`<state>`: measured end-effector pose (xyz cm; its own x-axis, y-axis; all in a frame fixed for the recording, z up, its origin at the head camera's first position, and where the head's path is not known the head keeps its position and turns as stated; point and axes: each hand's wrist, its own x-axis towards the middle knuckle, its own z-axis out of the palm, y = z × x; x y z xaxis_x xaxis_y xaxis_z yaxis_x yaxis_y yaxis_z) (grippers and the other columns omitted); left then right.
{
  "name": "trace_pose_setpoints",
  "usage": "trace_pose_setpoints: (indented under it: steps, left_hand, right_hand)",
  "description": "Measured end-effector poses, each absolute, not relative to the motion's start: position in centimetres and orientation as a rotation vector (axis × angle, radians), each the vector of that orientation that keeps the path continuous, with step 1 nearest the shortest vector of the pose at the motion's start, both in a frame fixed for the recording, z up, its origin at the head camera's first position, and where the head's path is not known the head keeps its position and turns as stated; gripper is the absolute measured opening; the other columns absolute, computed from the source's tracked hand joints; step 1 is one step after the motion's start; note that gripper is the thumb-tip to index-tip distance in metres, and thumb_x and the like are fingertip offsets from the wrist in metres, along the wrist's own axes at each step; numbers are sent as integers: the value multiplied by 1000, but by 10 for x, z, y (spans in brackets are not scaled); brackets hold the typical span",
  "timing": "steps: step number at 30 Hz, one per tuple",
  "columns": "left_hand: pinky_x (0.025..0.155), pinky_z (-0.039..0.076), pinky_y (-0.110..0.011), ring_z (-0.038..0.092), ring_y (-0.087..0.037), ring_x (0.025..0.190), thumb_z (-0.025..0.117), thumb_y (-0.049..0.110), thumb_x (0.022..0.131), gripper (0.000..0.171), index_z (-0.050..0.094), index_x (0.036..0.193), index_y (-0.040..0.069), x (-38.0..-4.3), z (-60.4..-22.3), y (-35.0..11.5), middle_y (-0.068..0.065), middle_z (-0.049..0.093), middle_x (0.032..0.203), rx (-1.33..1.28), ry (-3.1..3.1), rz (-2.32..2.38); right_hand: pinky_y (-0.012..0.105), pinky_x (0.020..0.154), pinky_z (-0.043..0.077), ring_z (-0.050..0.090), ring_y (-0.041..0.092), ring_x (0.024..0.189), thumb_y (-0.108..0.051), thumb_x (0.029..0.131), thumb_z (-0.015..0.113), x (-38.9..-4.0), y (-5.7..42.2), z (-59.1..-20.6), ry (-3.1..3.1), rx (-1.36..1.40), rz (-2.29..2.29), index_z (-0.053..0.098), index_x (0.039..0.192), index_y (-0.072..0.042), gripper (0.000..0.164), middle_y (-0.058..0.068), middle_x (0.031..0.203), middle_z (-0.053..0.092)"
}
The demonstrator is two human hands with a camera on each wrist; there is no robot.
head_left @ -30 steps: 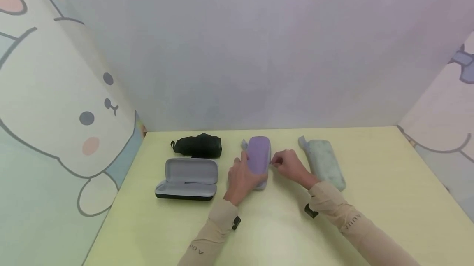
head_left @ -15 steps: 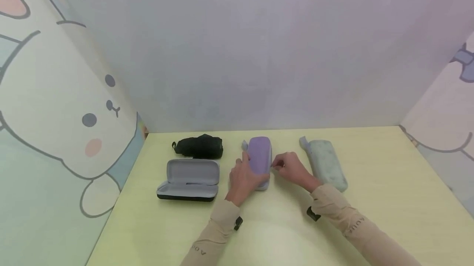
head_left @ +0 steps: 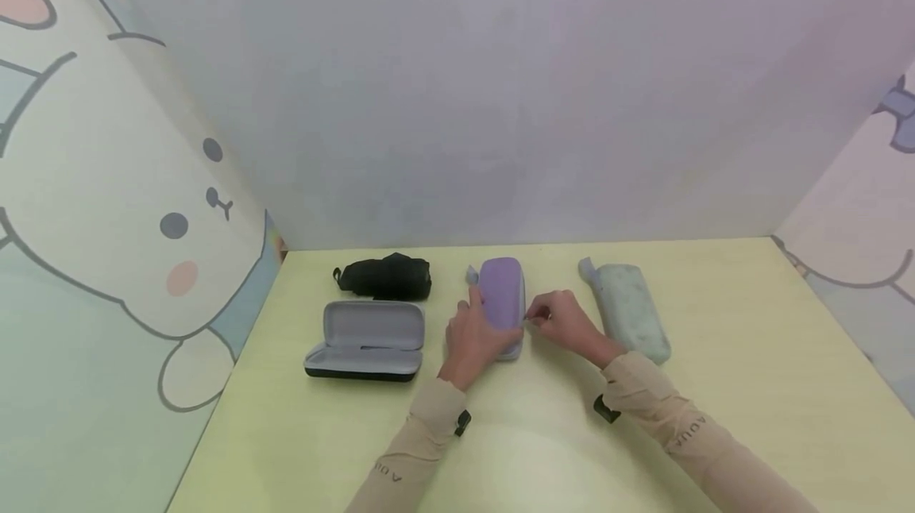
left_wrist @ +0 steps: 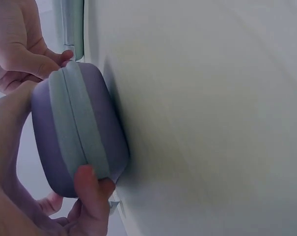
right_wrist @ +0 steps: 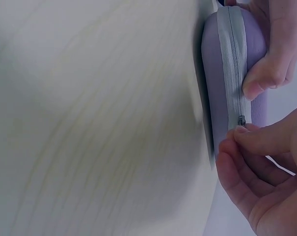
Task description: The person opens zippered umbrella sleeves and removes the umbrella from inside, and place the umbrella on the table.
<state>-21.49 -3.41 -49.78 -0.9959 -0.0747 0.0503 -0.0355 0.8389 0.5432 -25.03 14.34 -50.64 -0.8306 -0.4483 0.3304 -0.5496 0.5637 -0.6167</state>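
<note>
Fingertips [right_wrist: 241, 130] of the right hand [head_left: 565, 322] pinched the zipper pull [right_wrist: 242, 121] at the right side of the purple case [head_left: 500, 287]. The left hand [head_left: 473, 340] gripped that case, thumb and fingers on opposite sides. It lay on the table [head_left: 543, 441], between an open grey-lined case [head_left: 374, 324] and a green case [head_left: 632, 313].
</note>
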Motion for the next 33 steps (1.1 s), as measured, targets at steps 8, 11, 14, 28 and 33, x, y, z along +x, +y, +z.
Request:
trace_pose_setpoints:
  steps: [8,11,14,28,33]
  left_hand:
    - [61,45,-36,54,-25,73,73,59,66,86,36,126,11,-218,-496,-34,-13,52,98,106,-2954,-901]
    - [61,44,-37,55,-26,73,71,62,68,87,37,128,9,-217,-493,-37,-13,54,97,89,-2966,-902]
    - [62,44,-40,57,-28,75,68,63,71,85,40,130,7,-217,-487,-42,-13,57,97,76,-2990,-886]
    - [71,50,-32,37,-33,127,61,-20,67,71,58,123,23,-245,-471,-60,-8,35,142,-568,-3075,-933]
    - [80,49,-32,19,-38,137,63,-21,67,76,60,125,27,-253,-472,-60,-6,21,153,-801,-3110,-826]
  right_hand:
    - [26,57,49,59,8,59,11,69,64,-252,144,-506,-2641,869,1116,71,70,-5,18,1,66,67]
    - [26,57,48,58,8,59,11,69,65,-253,144,-509,-2636,872,1124,71,70,-5,18,0,66,66]
    - [25,56,48,58,7,60,11,71,66,-251,144,-515,-2646,882,1131,71,71,-4,16,0,66,67]
    - [23,57,47,57,6,61,9,71,66,-244,147,-523,-2696,851,1152,71,72,-5,15,-1,68,67]
    - [23,57,47,57,6,61,10,72,66,-244,149,-524,-2703,852,1174,70,72,-6,16,-1,69,67]
